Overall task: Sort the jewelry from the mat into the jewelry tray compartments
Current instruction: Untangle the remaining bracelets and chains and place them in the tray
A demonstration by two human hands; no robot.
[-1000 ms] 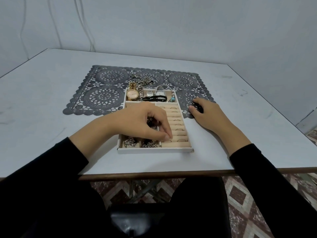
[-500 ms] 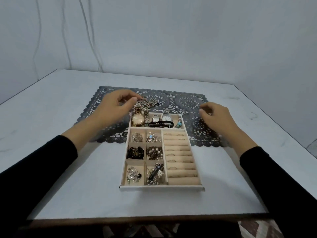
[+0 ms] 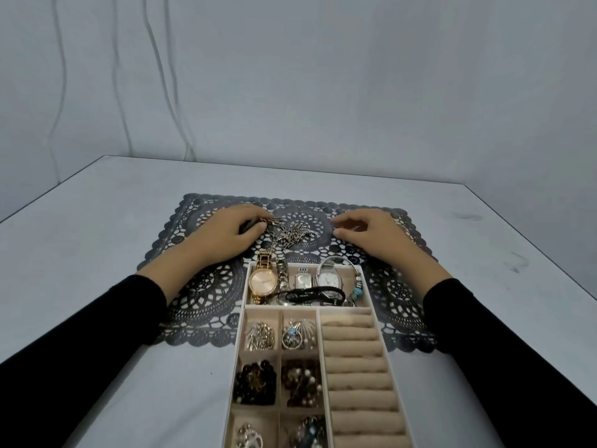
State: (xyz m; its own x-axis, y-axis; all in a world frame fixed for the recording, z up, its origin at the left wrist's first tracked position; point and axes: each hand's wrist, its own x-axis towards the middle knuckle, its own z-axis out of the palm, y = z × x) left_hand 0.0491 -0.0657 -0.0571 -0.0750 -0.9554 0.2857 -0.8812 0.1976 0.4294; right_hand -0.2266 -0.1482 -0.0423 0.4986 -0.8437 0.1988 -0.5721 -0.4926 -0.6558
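Observation:
A silver chain lies in a heap on the dark lace mat, just behind the jewelry tray. My left hand is at the chain's left end, with thumb and fingers pinching it. To the right of the chain, my right hand rests on the mat, its fingers loosely bent and nothing visible in them. The tray's far compartment holds a gold watch, two silver watches, a black bracelet and a beaded bracelet.
Small left compartments hold pendants, dark beads and other pieces. Beige ring rolls fill the tray's right side. The tray stands partly on the mat, on a white table against a grey wall.
My left hand has left the tray's ring rolls and reached back to the chain on the mat. My right hand has moved from beside the tray up to the chain. The view has tilted up.

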